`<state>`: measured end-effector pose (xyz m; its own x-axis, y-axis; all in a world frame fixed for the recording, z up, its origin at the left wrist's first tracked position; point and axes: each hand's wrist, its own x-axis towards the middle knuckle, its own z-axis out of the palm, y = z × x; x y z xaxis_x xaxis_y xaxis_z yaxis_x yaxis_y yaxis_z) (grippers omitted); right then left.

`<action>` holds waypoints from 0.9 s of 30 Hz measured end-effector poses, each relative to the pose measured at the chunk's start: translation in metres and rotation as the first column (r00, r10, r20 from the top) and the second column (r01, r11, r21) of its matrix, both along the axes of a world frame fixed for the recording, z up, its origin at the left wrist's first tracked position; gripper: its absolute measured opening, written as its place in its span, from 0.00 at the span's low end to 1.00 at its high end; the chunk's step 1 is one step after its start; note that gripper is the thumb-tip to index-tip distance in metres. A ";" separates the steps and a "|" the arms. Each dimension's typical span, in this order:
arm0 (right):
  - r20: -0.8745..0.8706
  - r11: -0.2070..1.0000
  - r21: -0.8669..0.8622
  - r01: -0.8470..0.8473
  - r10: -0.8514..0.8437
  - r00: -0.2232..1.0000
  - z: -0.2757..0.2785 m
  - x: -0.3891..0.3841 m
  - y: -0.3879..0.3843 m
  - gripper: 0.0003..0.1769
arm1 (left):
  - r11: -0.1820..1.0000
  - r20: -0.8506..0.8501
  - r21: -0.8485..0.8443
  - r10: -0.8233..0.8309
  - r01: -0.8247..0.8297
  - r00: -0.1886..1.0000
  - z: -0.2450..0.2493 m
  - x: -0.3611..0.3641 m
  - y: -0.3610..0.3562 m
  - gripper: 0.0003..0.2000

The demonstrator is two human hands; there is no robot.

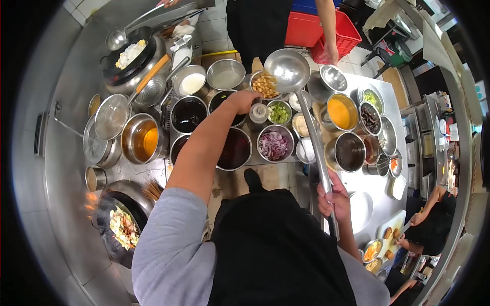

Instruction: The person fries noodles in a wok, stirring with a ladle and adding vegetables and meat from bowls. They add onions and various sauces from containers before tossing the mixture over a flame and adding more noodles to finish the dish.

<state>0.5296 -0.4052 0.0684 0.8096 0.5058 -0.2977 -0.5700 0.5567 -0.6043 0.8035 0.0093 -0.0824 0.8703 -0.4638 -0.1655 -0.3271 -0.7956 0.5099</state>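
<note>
My right hand (pixel 335 196) is wrapped round the long metal handle of a ladle (pixel 287 70). The ladle's wide, shiny bowl overlaps the right side of a metal bowl of browned cubes (pixel 264 84). Stretched forward across several pots, my left hand (pixel 245 101) is closed at the near rim of that bowl. What its fingers hold, if anything, is hidden. Just below its fingertips stands a bottle-like container (pixel 259 112) with a round top. Chopped green vegetable (pixel 278 112) and sliced purple onion (pixel 274 145) sit in bowls close by.
At left, a wok (pixel 121 224) of food stands beside flames; another wok (pixel 130 55) holds rice, with someone's ladle (pixel 116 39) over it. A strainer (pixel 112 116) rests over pots. Facing me, a co-worker's hand (pixel 331 53) is near a metal bowl (pixel 333 77). Others work at lower right.
</note>
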 end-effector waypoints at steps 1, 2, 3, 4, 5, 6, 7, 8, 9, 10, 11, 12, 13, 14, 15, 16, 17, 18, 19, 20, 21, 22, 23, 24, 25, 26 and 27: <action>0.000 1.000 0.000 0.001 -0.001 1.000 0.001 0.003 0.000 0.47 | 1.000 0.000 0.000 -0.001 0.001 1.000 -0.006 0.004 -0.001 0.32; 0.012 1.000 -0.004 0.000 0.001 1.000 0.002 0.006 0.002 0.47 | 1.000 0.016 0.003 0.021 -0.021 1.000 -0.011 0.008 0.000 0.29; 0.024 1.000 -0.006 -0.004 0.004 1.000 0.003 0.010 0.004 0.47 | 0.999 0.033 0.008 0.046 -0.046 0.998 -0.007 0.008 0.001 0.27; 0.023 1.000 -0.001 -0.009 0.009 1.000 0.003 0.013 0.005 0.47 | 0.999 0.033 0.013 0.050 -0.050 0.998 -0.004 0.007 0.002 0.27; 0.037 1.000 -0.003 -0.016 0.016 0.999 0.002 0.018 0.007 0.47 | 0.996 0.074 0.003 0.085 -0.085 0.994 0.000 0.005 0.004 0.26; 0.049 1.000 -0.006 -0.025 0.025 0.998 0.002 0.022 0.010 0.46 | 0.993 0.113 -0.009 0.121 -0.121 0.986 0.010 -0.001 0.006 0.25; 0.046 0.999 0.000 -0.035 0.035 0.998 0.003 0.026 0.013 0.46 | 0.991 0.110 -0.003 0.130 -0.131 0.985 0.027 -0.009 0.010 0.25; 0.056 0.999 -0.024 -0.045 0.046 0.997 0.005 0.030 0.017 0.46 | 0.981 0.111 -0.075 0.187 -0.180 0.976 0.045 -0.018 0.016 0.25; 0.066 0.997 -0.047 -0.058 0.061 0.996 0.008 0.035 0.021 0.46 | 0.962 0.110 -0.147 0.247 -0.230 0.963 0.070 -0.031 0.022 0.26; 0.062 0.996 -0.041 -0.075 0.077 0.995 0.011 0.039 0.025 0.46 | 0.950 0.189 -0.160 0.297 -0.269 0.936 0.103 -0.051 0.026 0.27; 0.060 0.993 -0.074 -0.094 0.099 0.993 0.015 0.043 0.028 0.47 | 0.925 0.230 -0.248 0.345 -0.288 0.910 0.130 -0.071 0.035 0.28; 0.058 0.987 -0.109 -0.115 0.122 0.991 0.017 0.046 0.032 0.47 | 0.893 0.267 -0.335 0.395 -0.299 0.879 0.153 -0.090 0.044 0.29; 0.053 0.986 -0.104 -0.133 0.139 0.989 0.019 0.050 0.037 0.47 | 0.809 0.237 -0.467 0.503 -0.356 0.831 0.173 -0.110 0.051 0.31; 0.067 0.975 -0.150 -0.166 0.178 0.982 0.019 0.053 0.043 0.47 | 0.778 0.264 -0.523 0.537 -0.349 0.801 0.178 -0.125 0.059 0.31; 0.080 0.960 -0.197 -0.200 0.219 0.973 0.019 0.055 0.049 0.46 | 0.744 0.289 -0.577 0.573 -0.338 0.767 0.179 -0.140 0.066 0.31; 0.074 0.956 -0.195 -0.219 0.237 0.969 0.017 0.056 0.056 0.46 | 0.737 0.284 -0.574 0.587 -0.356 0.758 0.175 -0.157 0.072 0.31; 0.100 0.935 -0.251 -0.250 0.282 0.954 0.015 0.057 0.064 0.46 | 0.676 0.131 -0.600 0.611 -0.428 0.781 0.167 -0.174 0.078 0.31; 0.125 0.912 -0.306 -0.275 0.325 0.937 0.011 0.056 0.073 0.46 | 0.613 -0.025 -0.612 0.617 -0.500 0.787 0.161 -0.189 0.079 0.30; 0.121 0.908 -0.304 -0.288 0.336 0.934 0.006 0.055 0.080 0.46 | 0.579 -0.044 -0.632 0.636 -0.514 0.770 0.159 -0.208 0.076 0.29; 0.112 0.869 -0.398 -0.292 0.363 0.925 0.000 0.053 0.087 0.46 | 0.561 -0.031 -0.639 0.665 -0.526 0.747 0.147 -0.225 0.076 0.27; 0.104 0.821 -0.490 -0.292 0.388 0.916 -0.006 0.051 0.092 0.46 | 0.543 -0.018 -0.646 0.692 -0.536 0.722 0.132 -0.242 0.078 0.26; 0.107 0.812 -0.507 -0.289 0.392 0.914 -0.014 0.050 0.096 0.46 | 0.497 -0.086 -0.625 0.722 -0.601 0.687 0.123 -0.258 0.078 0.25; 0.107 0.810 -0.506 -0.296 0.400 0.910 -0.018 0.049 0.099 0.46 | 0.449 -0.153 -0.600 0.747 -0.662 0.647 0.114 -0.275 0.077 0.24; 0.109 0.784 -0.544 -0.300 0.420 0.901 -0.022 0.047 0.102 0.46 | 0.323 -0.330 -0.592 0.739 -0.738 0.588 0.121 -0.290 0.072 0.25; 0.110 0.757 -0.581 -0.301 0.439 0.892 -0.024 0.045 0.104 0.45 | 0.318 -0.331 -0.591 0.742 -0.741 0.583 0.117 -0.304 0.070 0.25; 0.109 0.755 -0.581 -0.305 0.443 0.890 -0.024 0.043 0.106 0.45 | 0.282 -0.327 -0.630 0.748 -0.723 0.577 0.109 -0.316 0.069 0.25; 0.104 0.747 -0.589 -0.308 0.448 0.888 -0.024 0.043 0.109 0.45 | 0.246 -0.323 -0.669 0.754 -0.702 0.572 0.104 -0.327 0.069 0.25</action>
<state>0.5722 -0.2966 0.0441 0.6645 0.5949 -0.4522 -0.4712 -0.1361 -0.8715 0.4765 0.0784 0.0212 0.8937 0.4411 -0.0822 0.1548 -0.1312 0.9792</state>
